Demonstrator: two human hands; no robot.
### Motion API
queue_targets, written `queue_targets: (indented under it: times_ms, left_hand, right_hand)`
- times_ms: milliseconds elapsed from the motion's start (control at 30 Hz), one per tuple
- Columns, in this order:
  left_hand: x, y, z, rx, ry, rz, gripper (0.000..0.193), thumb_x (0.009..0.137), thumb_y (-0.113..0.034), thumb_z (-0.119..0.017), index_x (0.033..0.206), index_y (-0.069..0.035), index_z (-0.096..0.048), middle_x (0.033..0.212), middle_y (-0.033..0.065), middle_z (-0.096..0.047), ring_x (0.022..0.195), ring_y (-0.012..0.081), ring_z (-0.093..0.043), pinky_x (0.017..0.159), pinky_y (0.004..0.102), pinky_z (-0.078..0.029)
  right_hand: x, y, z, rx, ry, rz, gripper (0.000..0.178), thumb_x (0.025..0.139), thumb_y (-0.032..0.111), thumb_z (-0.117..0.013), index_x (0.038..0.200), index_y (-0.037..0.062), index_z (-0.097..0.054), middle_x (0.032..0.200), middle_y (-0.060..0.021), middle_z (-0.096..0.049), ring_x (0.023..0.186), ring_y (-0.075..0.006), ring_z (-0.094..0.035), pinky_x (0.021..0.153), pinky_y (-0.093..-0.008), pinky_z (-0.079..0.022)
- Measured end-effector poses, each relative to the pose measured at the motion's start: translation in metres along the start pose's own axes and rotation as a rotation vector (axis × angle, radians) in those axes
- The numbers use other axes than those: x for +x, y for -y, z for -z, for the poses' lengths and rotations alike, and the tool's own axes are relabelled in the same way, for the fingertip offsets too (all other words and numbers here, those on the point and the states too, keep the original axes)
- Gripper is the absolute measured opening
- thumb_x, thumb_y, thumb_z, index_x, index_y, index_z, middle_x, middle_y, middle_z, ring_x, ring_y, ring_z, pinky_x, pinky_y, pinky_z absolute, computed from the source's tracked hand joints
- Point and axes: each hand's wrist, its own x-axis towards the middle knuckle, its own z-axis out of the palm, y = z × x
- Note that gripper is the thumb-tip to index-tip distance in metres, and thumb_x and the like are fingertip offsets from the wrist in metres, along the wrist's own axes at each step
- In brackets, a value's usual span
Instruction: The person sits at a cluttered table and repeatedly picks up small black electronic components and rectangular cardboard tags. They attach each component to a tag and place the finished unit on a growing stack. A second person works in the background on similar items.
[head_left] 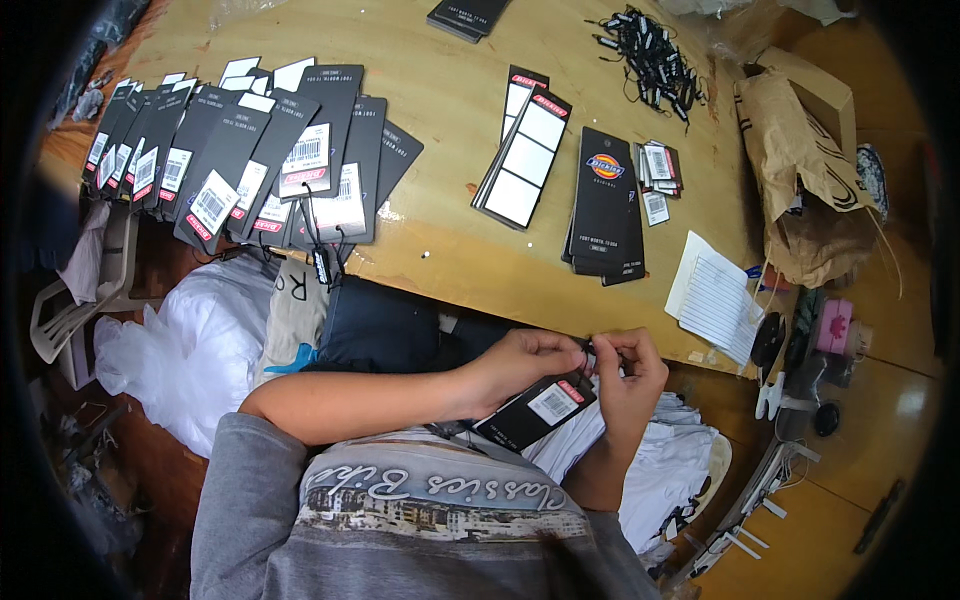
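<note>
In front of my chest, close to the table's near edge, my left hand point(528, 362) and my right hand point(634, 375) meet with fingertips pinched. A thin black tag string point(588, 346) shows between them; its finer details are too small to make out. Below the fingers hangs a black hang tag point(530, 415) with a white barcode sticker and a red strip at its upper end. It lies tilted under my left hand, over white cloth point(665, 465) on my lap.
Many black hang tags point(225, 150) with barcode stickers overlap at the table's left. Sticker strips point(525, 155), a stack of black tags point(607, 200) and small labels point(657, 170) lie mid-table. Black strings point(655, 60) form a far pile. A notepad point(715, 300) and paper bag point(805, 180) are right.
</note>
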Motion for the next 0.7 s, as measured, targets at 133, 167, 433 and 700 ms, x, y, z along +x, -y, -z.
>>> queue_targets:
  times_ms: [133,167,433,700]
  left_hand:
    - [-0.018,-0.006,-0.011,0.282,0.048,-0.222,0.012,0.082,-0.01,-0.049,0.083,0.001,-0.054,0.084,0.0065,-0.058,0.078,0.0099,-0.055,0.071,0.021,-0.043]
    - [-0.023,-0.01,-0.014,0.314,0.044,-0.243,0.011,0.081,-0.009,-0.049,0.082,0.001,-0.054,0.082,0.0057,-0.057,0.076,0.0088,-0.054,0.069,0.0199,-0.042]
    - [-0.054,-0.039,-0.021,0.541,0.054,-0.456,0.005,0.077,-0.001,-0.047,0.077,0.002,-0.052,0.076,0.0044,-0.055,0.07,0.0065,-0.051,0.063,0.0185,-0.04]
    - [-0.075,-0.057,-0.028,0.592,0.005,-0.619,0.007,0.076,0.004,-0.043,0.07,0.002,-0.047,0.078,0.006,-0.051,0.066,0.0042,-0.044,0.058,0.0165,-0.035]
  right_hand:
    - [0.002,0.001,0.015,0.557,0.086,-0.178,0.012,0.071,-0.003,-0.058,0.07,0.0011,-0.046,0.059,-0.0048,-0.053,0.046,-0.0065,-0.046,0.043,-0.0161,-0.036]
    - [0.003,0.003,0.017,0.638,0.121,-0.168,0.012,0.071,-0.003,-0.058,0.071,0.001,-0.046,0.059,-0.0051,-0.053,0.046,-0.0067,-0.046,0.042,-0.0162,-0.036]
    - [0.015,0.018,0.012,1.066,0.289,-0.121,0.016,0.071,0.004,-0.062,0.074,0.0016,-0.046,0.056,-0.005,-0.052,0.042,-0.0075,-0.045,0.037,-0.0155,-0.032]
    - [0.025,0.035,0.009,1.05,0.267,-0.033,0.014,0.072,0.004,-0.06,0.074,0.002,-0.046,0.055,-0.0046,-0.051,0.043,-0.0062,-0.045,0.035,-0.0148,-0.029]
